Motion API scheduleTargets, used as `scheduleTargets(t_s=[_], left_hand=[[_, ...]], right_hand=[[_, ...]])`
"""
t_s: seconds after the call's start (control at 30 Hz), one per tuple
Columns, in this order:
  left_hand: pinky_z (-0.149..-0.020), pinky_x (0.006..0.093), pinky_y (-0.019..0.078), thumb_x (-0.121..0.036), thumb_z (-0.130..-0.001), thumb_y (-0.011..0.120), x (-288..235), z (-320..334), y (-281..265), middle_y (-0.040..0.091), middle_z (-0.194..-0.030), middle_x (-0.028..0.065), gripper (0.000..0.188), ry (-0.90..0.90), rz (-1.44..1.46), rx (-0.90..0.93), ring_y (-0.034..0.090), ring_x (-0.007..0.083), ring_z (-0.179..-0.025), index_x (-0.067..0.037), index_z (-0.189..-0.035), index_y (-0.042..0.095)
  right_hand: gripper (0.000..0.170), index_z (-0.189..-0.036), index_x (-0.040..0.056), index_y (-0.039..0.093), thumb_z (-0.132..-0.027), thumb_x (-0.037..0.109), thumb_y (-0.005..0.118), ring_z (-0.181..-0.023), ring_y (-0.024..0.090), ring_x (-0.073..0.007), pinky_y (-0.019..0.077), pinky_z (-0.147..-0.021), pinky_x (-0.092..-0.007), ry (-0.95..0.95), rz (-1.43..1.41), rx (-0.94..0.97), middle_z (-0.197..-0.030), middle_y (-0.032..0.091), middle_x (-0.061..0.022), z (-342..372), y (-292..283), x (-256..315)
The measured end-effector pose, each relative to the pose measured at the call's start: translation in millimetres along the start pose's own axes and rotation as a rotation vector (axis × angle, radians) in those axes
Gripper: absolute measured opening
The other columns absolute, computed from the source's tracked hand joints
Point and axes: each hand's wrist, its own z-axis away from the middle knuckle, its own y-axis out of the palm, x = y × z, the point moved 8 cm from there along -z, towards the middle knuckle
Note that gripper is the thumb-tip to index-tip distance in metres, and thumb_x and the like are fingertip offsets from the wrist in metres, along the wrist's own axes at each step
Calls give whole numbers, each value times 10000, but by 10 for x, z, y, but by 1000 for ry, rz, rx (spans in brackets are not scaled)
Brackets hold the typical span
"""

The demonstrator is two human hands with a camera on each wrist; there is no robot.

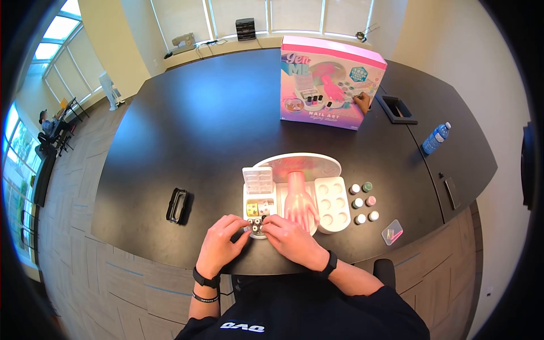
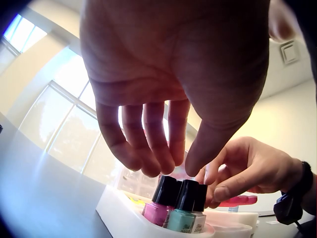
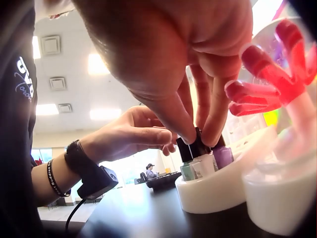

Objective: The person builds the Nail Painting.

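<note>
Several small nail polish bottles with black caps stand in the front left compartment of a white nail art station. In the left wrist view a pink bottle and a teal bottle show. My right hand pinches the black cap of a nail polish bottle between thumb and fingers; a purple bottle stands beside it. My left hand hovers at the left of the compartment, its loosely bent fingertips just over the caps, holding nothing visible. A pink model hand lies in the station's middle.
Patterned rolls sit behind the bottles, below a raised clear lid. Several white-capped jars and a small clear case stand right. A black holder lies left; a product box and water bottle stand farther back.
</note>
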Motion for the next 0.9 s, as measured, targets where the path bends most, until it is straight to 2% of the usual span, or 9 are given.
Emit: scheduleTargets(t_s=[0.27,0.33,0.43,0.53,0.63,0.73,0.9], left_hand=[[-829,424,588,-38,-877,828,-49,-6,-39,756,-1009,99,152,36,-9,-44,721,326,-943,-26,-1015,767],[-839,413,587,5,-859,833,-57,-9,-46,751,-1017,118,175,45,3,-59,722,329,-947,-14,-1021,768],[-822,409,585,21,-846,836,-105,-30,-68,751,-1008,114,184,88,0,-100,717,321,-935,-18,-1012,769],[-808,406,584,33,-834,839,-129,-39,-73,753,-1004,111,198,115,2,-124,716,316,-926,-23,-1012,771],[-803,405,583,35,-828,842,-150,-48,-74,753,-1000,109,205,126,9,-145,717,313,-918,-26,-1010,772],[-800,407,584,37,-824,843,-161,-53,-69,754,-997,108,207,140,9,-159,719,312,-914,-27,-1008,773],[-808,407,583,16,-828,845,-172,-77,-69,755,-995,78,193,140,-9,-171,718,297,-912,-40,-1002,782]], right_hand=[[117,-1052,0,738,-939,28,749,-976,735,-309,610,-854,-410,-13,-13,-41,-1133,713,-93,18,-123,17],[114,-1041,3,742,-931,28,757,-973,738,-302,609,-855,-407,-7,-20,-48,-1121,720,-90,15,-215,31],[101,-1015,22,756,-917,32,773,-967,744,-278,606,-849,-389,-59,58,-90,-1075,745,-72,23,-442,113],[60,-982,47,752,-926,67,765,-923,729,-274,597,-793,-397,-62,164,-117,-1005,740,-62,59,-665,138],[65,-963,69,760,-911,90,793,-887,736,-266,598,-770,-391,-18,153,-177,-975,751,-51,94,-933,76],[78,-940,78,759,-895,98,820,-874,739,-290,598,-758,-392,68,214,-291,-947,757,-75,173,-1251,-99],[81,-957,85,764,-894,88,815,-891,739,-301,594,-768,-406,176,349,-328,-960,762,-72,282,-1707,-472]])
